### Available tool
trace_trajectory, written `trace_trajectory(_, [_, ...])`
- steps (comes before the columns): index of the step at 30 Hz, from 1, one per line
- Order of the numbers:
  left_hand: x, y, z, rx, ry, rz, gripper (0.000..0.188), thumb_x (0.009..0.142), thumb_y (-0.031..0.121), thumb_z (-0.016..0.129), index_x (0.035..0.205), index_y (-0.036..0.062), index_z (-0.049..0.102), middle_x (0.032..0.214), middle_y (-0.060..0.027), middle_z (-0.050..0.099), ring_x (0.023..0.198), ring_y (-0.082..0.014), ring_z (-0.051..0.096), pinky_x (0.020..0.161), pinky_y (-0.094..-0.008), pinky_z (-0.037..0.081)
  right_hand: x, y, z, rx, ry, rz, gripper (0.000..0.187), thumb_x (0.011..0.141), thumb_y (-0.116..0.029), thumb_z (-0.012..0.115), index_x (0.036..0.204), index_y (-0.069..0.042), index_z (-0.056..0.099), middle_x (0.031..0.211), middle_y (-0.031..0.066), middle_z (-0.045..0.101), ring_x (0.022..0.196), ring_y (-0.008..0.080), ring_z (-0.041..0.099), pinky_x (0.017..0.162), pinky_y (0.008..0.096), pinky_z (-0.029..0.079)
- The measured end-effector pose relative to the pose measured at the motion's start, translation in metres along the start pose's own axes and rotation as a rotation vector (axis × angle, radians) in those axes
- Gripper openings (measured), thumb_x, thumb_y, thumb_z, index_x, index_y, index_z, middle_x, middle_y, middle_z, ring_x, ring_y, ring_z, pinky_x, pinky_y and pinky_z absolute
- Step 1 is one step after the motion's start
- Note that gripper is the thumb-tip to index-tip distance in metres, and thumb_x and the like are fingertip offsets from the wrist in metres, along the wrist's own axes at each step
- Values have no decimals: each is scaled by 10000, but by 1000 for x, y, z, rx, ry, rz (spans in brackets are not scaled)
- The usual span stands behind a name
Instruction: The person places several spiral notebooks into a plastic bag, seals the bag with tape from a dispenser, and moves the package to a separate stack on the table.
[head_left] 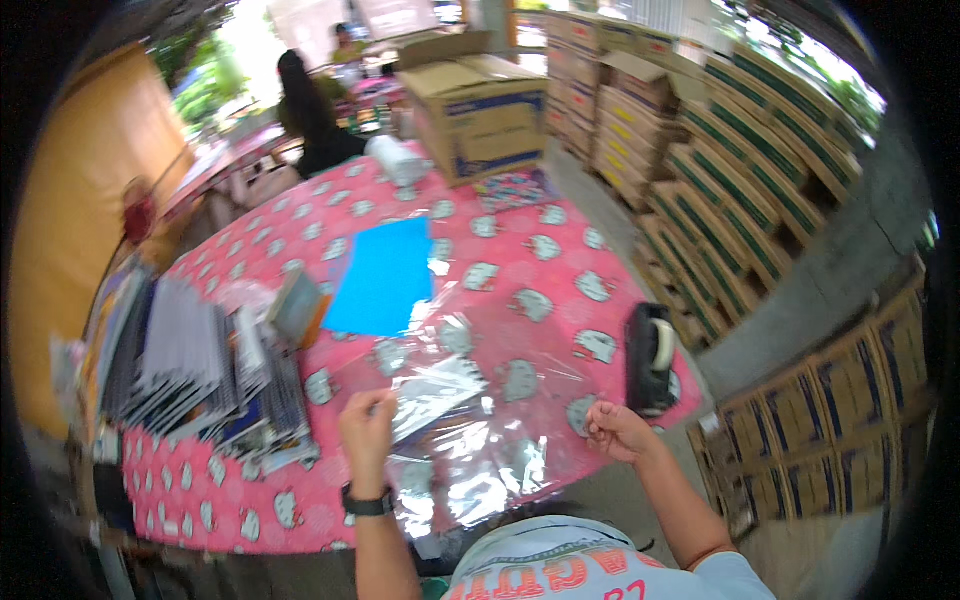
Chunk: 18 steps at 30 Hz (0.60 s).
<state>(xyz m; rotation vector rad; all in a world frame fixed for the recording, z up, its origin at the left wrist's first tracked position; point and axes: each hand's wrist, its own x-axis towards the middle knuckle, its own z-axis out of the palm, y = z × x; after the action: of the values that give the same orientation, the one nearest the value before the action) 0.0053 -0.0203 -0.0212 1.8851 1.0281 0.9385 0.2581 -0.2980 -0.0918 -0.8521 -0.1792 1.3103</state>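
Note:
A clear, shiny plastic sheet lies spread over the near part of the table, glare breaking up its surface. My left hand, with a dark watch on the wrist, is closed at the sheet's left side. On the opposite side my right hand has its fingers curled in a pinch at the sheet's right edge. Between them, nearer the left hand, a white bundle shows at the plastic; glare hides what it is. Beyond the sheet rests a bright blue sheet.
Stacked notebooks crowd the left side of the pink patterned tablecloth. A black tape dispenser stands at the right edge. A large carton and a white roll are at the far end. Cartons pile up beyond; people sit farther back.

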Motion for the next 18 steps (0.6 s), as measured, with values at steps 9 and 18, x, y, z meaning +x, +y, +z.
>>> trace_trajectory(9, [-4,8,-2,-42,46,-71,188,747,213,663,787,31,687,758,-110,662,725,-191,631,672,-300,466,157,-86,260,-1462,-1105,-252,305,832,-300,621,706,-22,614,639,20,567,582,110,505,521,279,395])
trace_trajectory(18, [-17,11,3,160,38,-190,269,761,355,653,890,122,688,945,-73,631,975,-252,555,975,-627,146,246,-42,271,-2188,-1374,44,569,653,-607,683,604,-46,601,567,39,556,538,164,507,498,332,391])
